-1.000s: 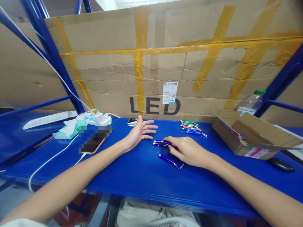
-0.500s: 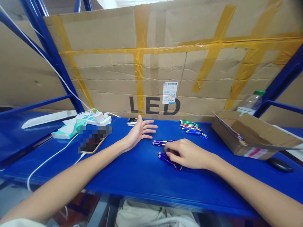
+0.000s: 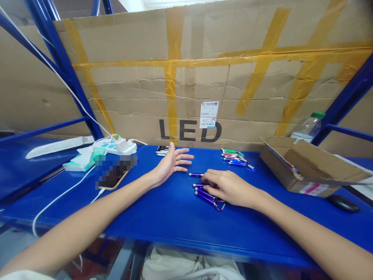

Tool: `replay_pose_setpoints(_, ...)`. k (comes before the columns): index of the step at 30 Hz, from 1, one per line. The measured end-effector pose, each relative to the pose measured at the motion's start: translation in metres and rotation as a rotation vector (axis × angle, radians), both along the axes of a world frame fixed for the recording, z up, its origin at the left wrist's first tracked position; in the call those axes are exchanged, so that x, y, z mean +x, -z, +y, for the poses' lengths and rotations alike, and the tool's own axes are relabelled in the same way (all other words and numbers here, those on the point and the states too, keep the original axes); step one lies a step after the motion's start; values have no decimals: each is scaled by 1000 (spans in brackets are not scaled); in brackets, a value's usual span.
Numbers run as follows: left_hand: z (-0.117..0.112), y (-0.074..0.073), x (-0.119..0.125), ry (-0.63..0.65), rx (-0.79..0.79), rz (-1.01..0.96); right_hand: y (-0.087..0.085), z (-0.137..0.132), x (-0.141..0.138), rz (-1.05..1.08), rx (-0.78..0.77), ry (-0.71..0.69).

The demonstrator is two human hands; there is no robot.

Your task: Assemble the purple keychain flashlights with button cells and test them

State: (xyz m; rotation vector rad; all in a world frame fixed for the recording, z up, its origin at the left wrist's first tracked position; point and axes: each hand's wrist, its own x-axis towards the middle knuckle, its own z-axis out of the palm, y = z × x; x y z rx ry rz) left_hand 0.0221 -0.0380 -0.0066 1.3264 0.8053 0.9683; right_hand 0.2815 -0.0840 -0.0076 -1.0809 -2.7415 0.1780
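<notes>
My left hand (image 3: 172, 164) rests on its edge on the blue tabletop (image 3: 163, 217), palm to the right, fingers spread and holding nothing. Just behind it lie several black and silver penlights (image 3: 162, 151), partly hidden. My right hand (image 3: 224, 187) is palm down, fingers curled onto a purple penlight (image 3: 198, 185) whose far end they cover. In front of that one, more purple penlights (image 3: 205, 196) lie side by side, with small metal clips at their right ends. Another purple penlight (image 3: 196, 175) lies apart behind, its right end hidden by my fingers.
Green, red and blue penlights (image 3: 234, 156) lie in a row at the back. To the right are an open cardboard box (image 3: 309, 171), a black mouse (image 3: 344, 203) and a bottle (image 3: 310, 126). At left sit a phone (image 3: 115, 177), power strip (image 3: 131, 148) and tissue pack (image 3: 80, 161).
My right hand has drawn one purple penlight towards me, from beside the rear one to the front group. My left hand has stayed in place.
</notes>
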Motion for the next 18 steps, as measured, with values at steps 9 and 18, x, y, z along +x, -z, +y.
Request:
replay_pose_setpoints(9,1,1,0,-4,-8,-18,-2,-2,0,117,33,-106)
replay_pose_setpoints(18,1,0,1,-1,-13,-16,0,-3,0,189,75,42)
